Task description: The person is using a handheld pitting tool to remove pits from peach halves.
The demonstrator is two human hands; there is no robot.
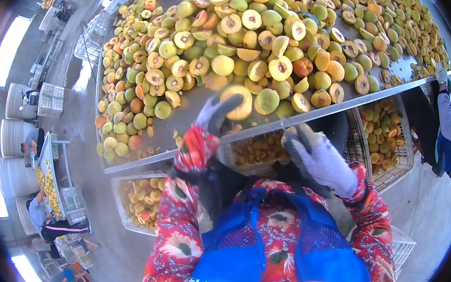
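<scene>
A metal-edged table is heaped with halved and whole yellow-green peaches, many showing stones or hollows. My left hand, in a white and grey glove, holds a yellow peach half above the table near its front edge; the hand is slightly blurred. At the front edge, my right hand, gloved the same way, has its fingers curled round a small metal tool, whose tip points toward the table. The tool's kind cannot be made out.
Below the table edge stand crates of cut peaches at left and right, and a container of small brown pieces between them. A co-worker stands at the far right. Other people work at a second table on the left.
</scene>
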